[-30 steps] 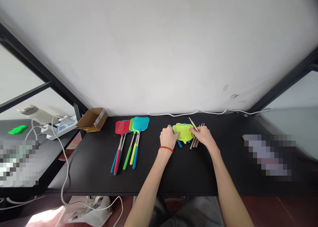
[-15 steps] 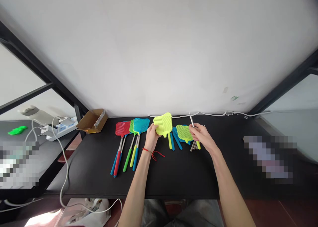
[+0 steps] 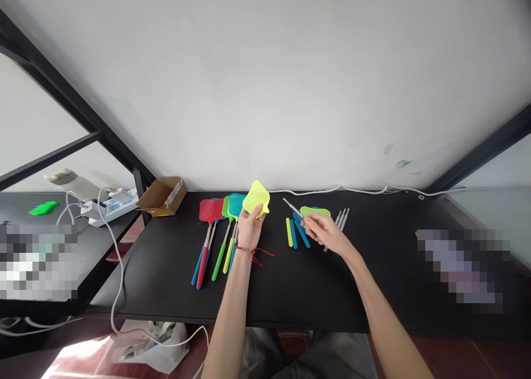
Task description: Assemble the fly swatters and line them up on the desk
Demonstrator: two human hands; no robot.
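Note:
A yellow-green fly swatter head [image 3: 256, 196] is pinched in my left hand [image 3: 250, 229], raised over the finished-looking swatters, its short neck pointing right. My right hand [image 3: 326, 232] is closed around a silver metal rod [image 3: 292, 207], whose bare tip points up and left toward that neck, with a gap between. My palm hides the rod's other end. Behind my right hand lie another yellow-green swatter head [image 3: 315, 210] and blue pieces, partly covered. To the left of it are a loose yellow-green handle [image 3: 289, 232] and blue handles [image 3: 294, 235]. Several metal rods [image 3: 343, 219] lie to its right.
Whole swatters, including a red one [image 3: 208, 210], lie side by side at left on the black table [image 3: 161, 274]. Beyond them stand an open cardboard box [image 3: 164, 196] and a power strip [image 3: 112, 206]. A white cable [image 3: 315, 192] runs along the wall.
The swatter head in my left hand has moved left and turned, its neck now pointing right. My right hand has tilted the rod leftward; the yellow-green end below that hand no longer shows.

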